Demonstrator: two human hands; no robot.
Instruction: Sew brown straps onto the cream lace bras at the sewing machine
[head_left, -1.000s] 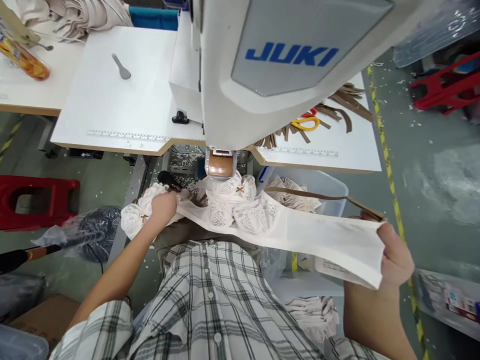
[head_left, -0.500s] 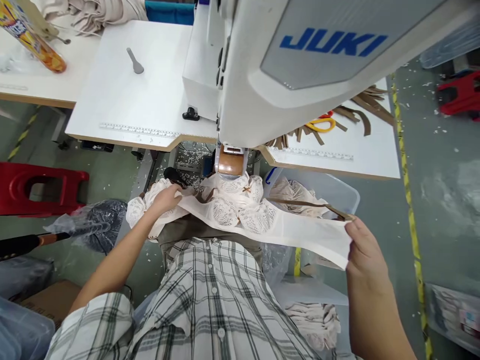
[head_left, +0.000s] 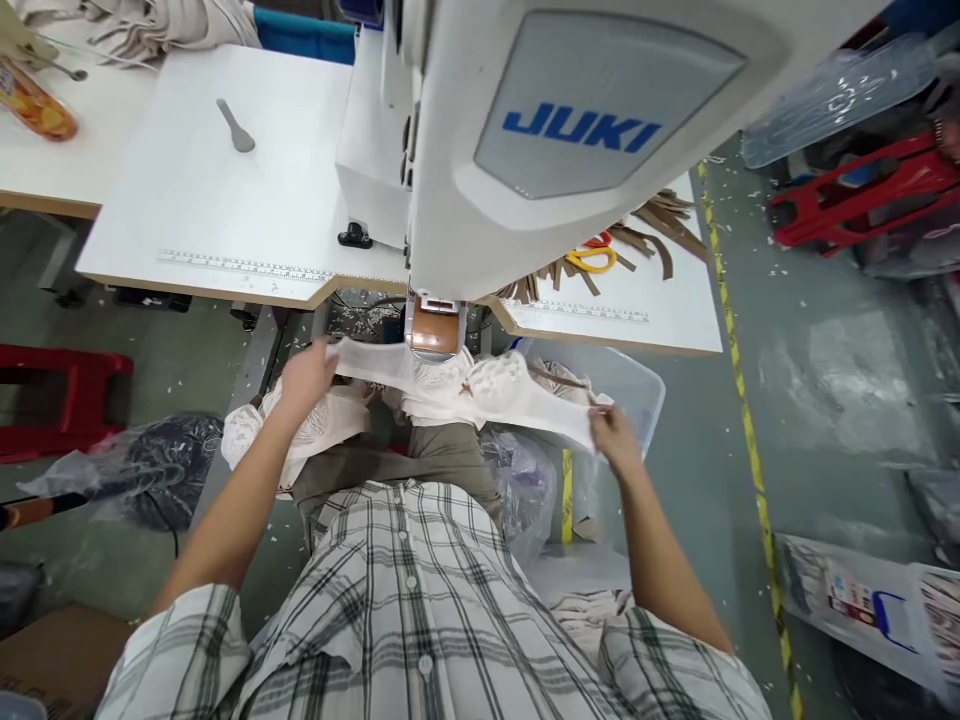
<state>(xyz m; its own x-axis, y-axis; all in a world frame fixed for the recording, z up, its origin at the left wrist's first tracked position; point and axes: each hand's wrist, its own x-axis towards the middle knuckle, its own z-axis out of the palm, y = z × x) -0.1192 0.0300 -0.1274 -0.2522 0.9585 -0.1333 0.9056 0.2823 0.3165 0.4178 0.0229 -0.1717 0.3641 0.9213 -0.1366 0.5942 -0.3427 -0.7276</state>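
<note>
Below the machine (head_left: 450,230): bra (head_left: 506,385), stretched between the hands, cups near the machine's low end.
Left hand (head_left: 306,378): closed on the left band end.
Right hand (head_left: 615,438): fingers closed on the right band end; whether they also grip the brown strap (head_left: 559,378), I cannot tell.
Snag risk: lace could catch the machine if pulled sideways; the strap could twist if its end is loose.
Slip risk: the pile (head_left: 330,425) by the left forearm could slide if brushed.
Edges: the surface (head_left: 262,190) has a notched near edge, close beyond the hands; the bin (head_left: 651,390) rim is close on the right.
Open room: floor (head_left: 697,450) right of the bin.
</note>
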